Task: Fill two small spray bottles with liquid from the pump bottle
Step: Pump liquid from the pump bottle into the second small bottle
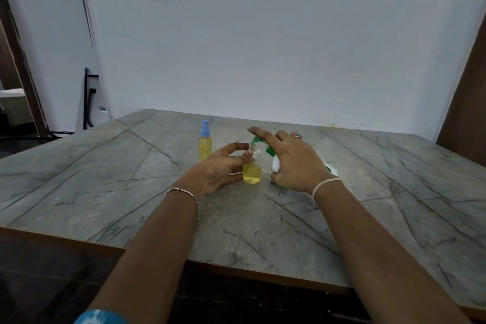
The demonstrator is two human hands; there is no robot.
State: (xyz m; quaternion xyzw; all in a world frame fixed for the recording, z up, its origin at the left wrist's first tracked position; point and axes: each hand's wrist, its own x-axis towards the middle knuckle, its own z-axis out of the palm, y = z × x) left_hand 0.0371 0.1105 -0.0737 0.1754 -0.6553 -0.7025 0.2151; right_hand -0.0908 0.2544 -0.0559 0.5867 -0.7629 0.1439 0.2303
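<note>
A small clear spray bottle [252, 172] without its cap stands mid-table, roughly half full of yellow liquid. My left hand [223, 168] holds it from the left, thumb and fingers at its neck. The white pump bottle [276, 164] with a green pump head [259, 141] stands right beside it, the nozzle over the open neck. My right hand [292, 160] lies over the pump head and hides most of the bottle. A second spray bottle [205, 145], full of yellow liquid and closed with a blue sprayer cap, stands farther back on the left.
The grey marble-patterned table [131, 192] reaches back to a white wall. A thin white piece [267, 171], perhaps the sprayer tube, lies between the two bottles. A black metal frame [89, 97] stands beyond the table's left corner.
</note>
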